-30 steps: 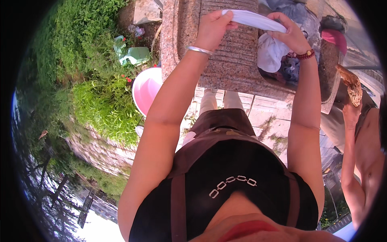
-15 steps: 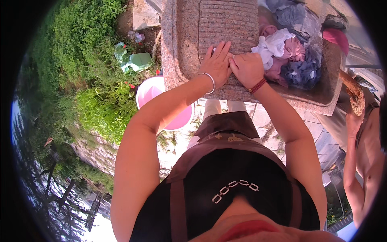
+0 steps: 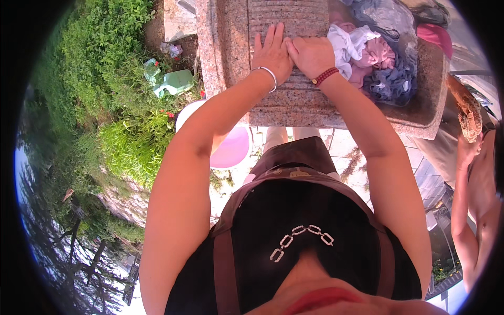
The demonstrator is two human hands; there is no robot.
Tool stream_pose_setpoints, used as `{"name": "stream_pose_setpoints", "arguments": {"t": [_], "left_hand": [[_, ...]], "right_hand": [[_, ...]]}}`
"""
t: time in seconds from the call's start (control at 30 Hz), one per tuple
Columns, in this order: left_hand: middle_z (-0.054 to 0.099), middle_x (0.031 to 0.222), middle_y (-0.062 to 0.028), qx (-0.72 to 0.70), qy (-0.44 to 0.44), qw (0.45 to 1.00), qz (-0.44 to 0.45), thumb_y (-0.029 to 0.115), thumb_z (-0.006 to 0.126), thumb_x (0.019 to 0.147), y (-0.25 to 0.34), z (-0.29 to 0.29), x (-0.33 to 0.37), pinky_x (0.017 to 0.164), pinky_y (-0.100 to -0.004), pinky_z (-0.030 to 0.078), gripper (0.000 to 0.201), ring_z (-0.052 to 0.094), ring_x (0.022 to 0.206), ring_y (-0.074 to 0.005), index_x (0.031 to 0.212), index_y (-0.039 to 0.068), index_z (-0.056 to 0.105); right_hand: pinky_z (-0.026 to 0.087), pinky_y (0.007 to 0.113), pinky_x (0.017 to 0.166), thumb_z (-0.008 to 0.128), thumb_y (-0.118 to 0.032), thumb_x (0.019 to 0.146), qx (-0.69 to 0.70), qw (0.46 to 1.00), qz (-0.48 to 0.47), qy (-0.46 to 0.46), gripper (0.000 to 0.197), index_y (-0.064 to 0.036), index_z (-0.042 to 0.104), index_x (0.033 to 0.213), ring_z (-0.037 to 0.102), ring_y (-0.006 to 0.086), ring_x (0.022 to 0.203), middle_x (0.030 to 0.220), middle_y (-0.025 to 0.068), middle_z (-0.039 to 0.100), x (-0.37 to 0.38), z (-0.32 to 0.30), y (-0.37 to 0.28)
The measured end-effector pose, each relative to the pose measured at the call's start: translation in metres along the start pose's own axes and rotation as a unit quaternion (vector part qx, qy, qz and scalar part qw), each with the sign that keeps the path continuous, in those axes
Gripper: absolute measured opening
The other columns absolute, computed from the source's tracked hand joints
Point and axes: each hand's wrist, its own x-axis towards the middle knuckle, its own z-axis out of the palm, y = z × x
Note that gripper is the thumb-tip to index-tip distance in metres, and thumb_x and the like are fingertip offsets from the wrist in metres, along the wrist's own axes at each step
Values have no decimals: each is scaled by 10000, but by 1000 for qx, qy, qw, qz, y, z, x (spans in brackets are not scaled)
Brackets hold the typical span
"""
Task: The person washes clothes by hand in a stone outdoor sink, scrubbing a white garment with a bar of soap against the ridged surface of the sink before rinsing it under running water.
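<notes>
My left hand, with a silver bangle at the wrist, presses flat on the ridged stone washboard, its fingers stretched forward. Against its thumb side rests my right hand, with a red bead bracelet, its fingers curled down on the ridges. What lies under the right palm is hidden. A white cloth bunches right beside that hand, at the edge of the stone basin. Pink cloth and dark blue-grey cloth lie wet in the basin.
Below the board's left corner stands a pink basin. A green plastic container lies among plants at the left. At the far right, another person's hand holds a brown, rough-looking object. A dark pink cloth hangs over the basin's rim.
Both hands have slid forward together, away from my body, up the washboard. The left fingers remain stretched and the right ones curled. The view has shifted slightly.
</notes>
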Motion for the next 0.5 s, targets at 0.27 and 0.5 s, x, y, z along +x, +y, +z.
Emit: {"name": "stream_pose_setpoints", "arguments": {"t": [0.27, 0.5], "left_hand": [[193, 1543, -152, -12, 89, 995, -39, 292, 391, 931, -5, -7, 33, 1130, -563, 114, 527, 134, 1437, -316, 1395, 43, 375], [185, 1547, -154, 23, 33, 995, -97, 292, 371, 933, -1, 1, 29, 1130, -565, 94, 558, 123, 1440, -315, 1427, 35, 333]], "right_hand": [[455, 404, 578, 584, -267, 868, -52, 996, 37, 62, 251, -127, 615, 662, 603, 252, 560, 582, 59, 609, 40, 19, 13], [453, 402, 580, 586, -272, 866, -45, 997, 59, -3, 263, -116, 603, 655, 604, 251, 572, 600, 63, 619, 36, 13, 3]]}}
